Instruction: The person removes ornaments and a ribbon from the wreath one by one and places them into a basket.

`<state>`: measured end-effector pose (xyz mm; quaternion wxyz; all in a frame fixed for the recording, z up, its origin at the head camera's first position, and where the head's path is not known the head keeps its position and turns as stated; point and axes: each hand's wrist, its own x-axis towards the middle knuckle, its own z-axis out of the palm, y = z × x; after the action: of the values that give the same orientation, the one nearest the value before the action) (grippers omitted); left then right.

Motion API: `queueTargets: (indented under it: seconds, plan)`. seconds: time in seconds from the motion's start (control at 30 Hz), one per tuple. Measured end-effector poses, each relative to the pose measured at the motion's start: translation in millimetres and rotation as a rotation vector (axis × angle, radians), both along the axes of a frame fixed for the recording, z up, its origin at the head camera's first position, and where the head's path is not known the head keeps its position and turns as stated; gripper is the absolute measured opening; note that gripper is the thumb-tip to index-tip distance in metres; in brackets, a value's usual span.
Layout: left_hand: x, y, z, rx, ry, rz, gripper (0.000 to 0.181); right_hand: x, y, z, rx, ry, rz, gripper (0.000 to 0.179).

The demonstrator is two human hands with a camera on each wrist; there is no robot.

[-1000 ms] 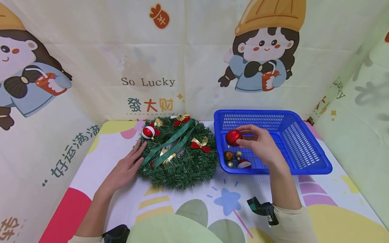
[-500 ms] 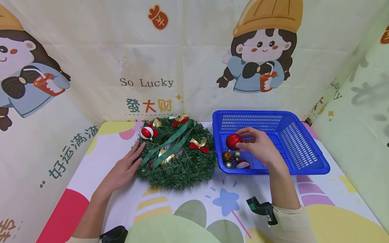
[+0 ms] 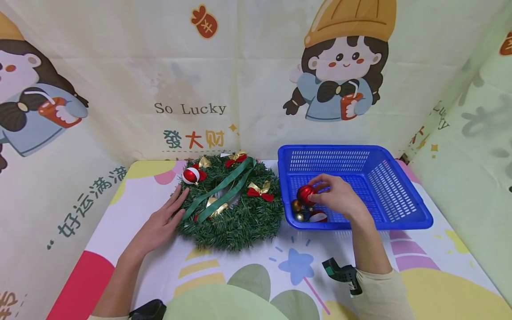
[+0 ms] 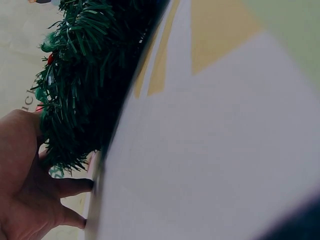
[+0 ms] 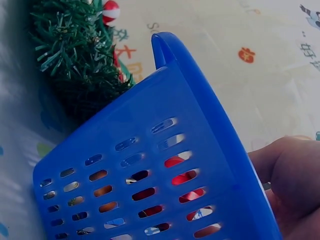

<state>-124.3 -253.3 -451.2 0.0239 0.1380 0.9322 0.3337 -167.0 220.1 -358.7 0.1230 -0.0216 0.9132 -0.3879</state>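
My right hand reaches into the blue plastic basket and pinches a shiny red Christmas bauble between thumb and fingers. The bauble is low in the left part, right by several smaller gold and brown baubles and a red-and-white one. Most of that hand is behind the basket wall in the right wrist view. My left hand rests with extended fingers against the left side of a green Christmas wreath; in the left wrist view its fingers touch the table beside the wreath's needles.
Red-and-gold bows, a red-and-white bauble and a green ribbon decorate the wreath. The wreath lies close to the basket's left side. A printed cloth covers the table, and a patterned curtain hangs behind.
My right hand has lowered the red bauble toward the smaller ones in the basket. The left hand stays at the wreath, and the head view has shifted slightly.
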Motion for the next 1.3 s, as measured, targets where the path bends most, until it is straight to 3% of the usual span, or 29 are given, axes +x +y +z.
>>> queueTargets:
  seconds: [0.6,1.3]
  plan:
    - [0.3,-1.6,-0.5,0.009,-0.013,0.006,0.061,-0.2,2.0,-1.5,0.075,-0.041,0.040,0.037]
    - [1.4,-0.2,1.1,0.008,-0.022,0.010,0.061,1.0,4.8,-1.6,0.089,-0.040,0.064,0.036]
